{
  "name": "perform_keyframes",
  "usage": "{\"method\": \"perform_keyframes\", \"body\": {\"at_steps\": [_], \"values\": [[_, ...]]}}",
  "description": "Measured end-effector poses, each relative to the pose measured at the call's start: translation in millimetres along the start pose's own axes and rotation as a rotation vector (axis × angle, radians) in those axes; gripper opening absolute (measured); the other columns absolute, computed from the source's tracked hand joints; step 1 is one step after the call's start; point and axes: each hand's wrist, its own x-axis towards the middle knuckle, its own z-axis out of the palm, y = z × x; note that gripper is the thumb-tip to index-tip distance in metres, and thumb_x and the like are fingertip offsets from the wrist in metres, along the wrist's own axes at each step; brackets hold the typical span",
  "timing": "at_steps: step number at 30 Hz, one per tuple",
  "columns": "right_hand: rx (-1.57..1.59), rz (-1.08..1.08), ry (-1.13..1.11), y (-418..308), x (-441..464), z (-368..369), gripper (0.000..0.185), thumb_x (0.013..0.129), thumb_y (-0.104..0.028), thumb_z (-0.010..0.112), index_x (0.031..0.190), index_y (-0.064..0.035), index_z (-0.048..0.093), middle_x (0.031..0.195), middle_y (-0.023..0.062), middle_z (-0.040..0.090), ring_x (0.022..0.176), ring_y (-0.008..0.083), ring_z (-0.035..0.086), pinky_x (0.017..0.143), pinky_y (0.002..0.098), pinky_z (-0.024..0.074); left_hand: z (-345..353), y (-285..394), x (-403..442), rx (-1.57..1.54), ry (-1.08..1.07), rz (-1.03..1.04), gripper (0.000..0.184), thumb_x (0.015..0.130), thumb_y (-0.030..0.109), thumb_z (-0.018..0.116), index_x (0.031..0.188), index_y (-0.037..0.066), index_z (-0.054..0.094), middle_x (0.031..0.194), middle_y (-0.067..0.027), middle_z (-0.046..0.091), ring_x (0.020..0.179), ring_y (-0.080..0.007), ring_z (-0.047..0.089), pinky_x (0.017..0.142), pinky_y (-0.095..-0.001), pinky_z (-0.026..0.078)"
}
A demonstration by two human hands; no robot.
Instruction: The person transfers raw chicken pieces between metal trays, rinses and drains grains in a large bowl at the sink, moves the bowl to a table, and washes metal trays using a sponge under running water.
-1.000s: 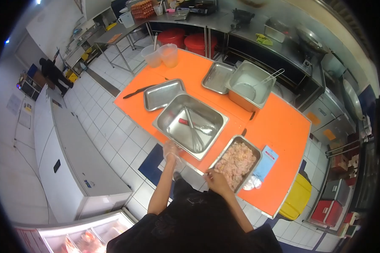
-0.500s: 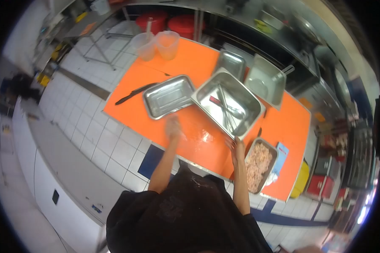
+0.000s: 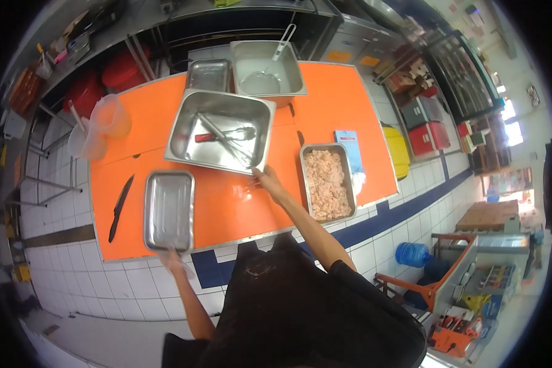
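Note:
My left hand point(image 3: 176, 264), in a clear plastic glove and slightly blurred, is closed at the near rim of a shallow metal tray point(image 3: 169, 208). Wet-looking and bare inside, the tray reaches the table's front edge. My right hand point(image 3: 267, 183) grips the near right corner of a deep steel pan point(image 3: 187, 156), its thumb by the rim and fingers below. Metal tongs point(image 3: 218, 135) with a red part lie in that pan. Right of my right hand stands a metal tray of raw chopped meat point(image 3: 327, 184).
A black knife point(image 3: 120, 208) lies left on the orange table point(image 3: 331, 86). Behind stand a smaller metal tray point(image 3: 208, 75) and a deep container point(image 3: 239, 55) with a handled strainer. Plastic jugs point(image 3: 112, 116) stand far left. A blue packet point(image 3: 347, 147) lies beside the meat.
My view has turned to the right. The shallow tray has come away from the knife toward the front edge, with my left hand now at its rim. My right hand stays at the pan's corner.

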Motion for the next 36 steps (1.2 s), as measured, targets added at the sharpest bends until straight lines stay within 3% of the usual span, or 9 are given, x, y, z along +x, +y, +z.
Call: {"method": "perform_keyframes", "body": {"at_steps": [1,3,5,12,20,26,28,31,36], "values": [[-0.069,-0.006,-0.073,1.1,-1.2,-1.2,0.036,0.097,-0.031,0.053,0.117,-0.0010,0.051,0.096,0.0124,0.064,0.080,0.0191,0.065,0.071,0.0337,0.0548,-11.1,-92.1,26.4,0.247,0.135,0.239,0.065,0.088,0.011,0.065,0.143,-0.002,0.032,0.121,-0.0214,0.058,0.089,-0.0261,0.065,0.068,-0.0351,0.057],[-0.206,-0.035,-0.186,-8.3,-17.9,-5.8,0.033,0.097,-0.031,0.054,0.116,-0.0033,0.054,0.094,0.0071,0.064,0.081,0.0172,0.064,0.070,0.0316,0.0538,9.6,-72.4,-64.2,-0.034,0.041,-0.116,0.057,0.091,0.020,0.065,0.135,-0.002,0.036,0.101,-0.0184,0.063,0.060,-0.0197,0.062,0.037,-0.0269,0.048],[-0.174,-0.207,-0.122,16.1,-30.6,-37.2,0.026,0.094,-0.025,0.058,0.108,-0.0034,0.059,0.093,0.0064,0.065,0.085,0.0174,0.063,0.071,0.0312,0.0525,31.2,-77.9,-120.6,-0.136,-0.083,-0.246,0.055,0.090,0.026,0.067,0.123,-0.010,0.042,0.082,-0.0141,0.065,0.049,-0.0203,0.059,0.042,-0.0309,0.051],[-0.899,-0.389,1.465,119.3,-135.7,-257.3,0.033,0.086,-0.025,0.066,0.107,-0.0009,0.059,0.076,0.0144,0.065,0.072,0.0275,0.063,0.068,0.0384,0.0492,70.5,-78.5,-199.6,-0.100,-0.773,-0.652,0.037,0.090,0.024,0.063,0.113,-0.003,0.052,0.101,-0.0170,0.062,0.086,-0.0268,0.064,0.070,-0.0332,0.056],[-0.011,-0.126,0.750,150.1,-153.0,-297.2,0.029,0.088,-0.010,0.057,0.114,0.0011,0.052,0.061,0.0073,0.057,0.047,0.0158,0.057,0.044,0.0295,0.0463,138.5,-90.5,-267.4,0.029,-0.733,-0.640,0.047,0.095,0.022,0.056,0.129,-0.007,0.040,0.118,-0.0198,0.055,0.103,-0.0275,0.059,0.085,-0.0312,0.054],[-0.008,-0.130,0.679,149.8,-174.7,-300.8,0.031,0.090,-0.009,0.056,0.119,-0.0009,0.049,0.060,0.0070,0.057,0.048,0.0134,0.060,0.043,0.0272,0.0470,181.4,-48.2,-292.3,0.392,-0.705,-0.461,0.039,0.096,0.035,0.053,0.104,-0.002,0.059,0.088,-0.0169,0.067,0.070,-0.0279,0.067,0.060,-0.0345,0.057],[0.066,-0.101,0.622,154.9,-176.1,-303.5,0.031,0.092,-0.011,0.054,0.121,-0.0015,0.047,0.067,0.0083,0.061,0.050,0.0152,0.061,0.045,0.0254,0.0456,188.5,-19.8,-319.5,0.663,-0.832,-0.166,0.031,0.093,0.030,0.058,0.104,0.002,0.063,0.081,-0.0122,0.068,0.060,-0.0197,0.065,0.049,-0.0315,0.052],[0.171,-0.131,0.574,156.4,-173.0,-302.4,0.033,0.094,-0.011,0.052,0.124,-0.0008,0.043,0.079,0.0120,0.062,0.060,0.0173,0.064,0.049,0.0273,0.0522,256.6,34.7,-374.1,0.968,-0.939,0.819,0.023,0.087,0.027,0.063,0.103,0.010,0.064,0.086,-0.0085,0.068,0.072,-0.0341,0.063,0.066,-0.0397,0.051],[0.228,-0.200,0.572,178.6,-169.4,-302.5,0.037,0.097,-0.013,0.051,0.129,-0.0005,0.038,0.094,0.0159,0.062,0.071,0.0192,0.065,0.054,0.0292,0.0565,406.9,35.2,-389.6,1.170,-1.065,1.267,0.044,0.079,0.027,0.070,0.120,0.016,0.058,0.136,-0.0145,0.048,0.121,-0.0353,0.049,0.091,-0.0414,0.048]]}}
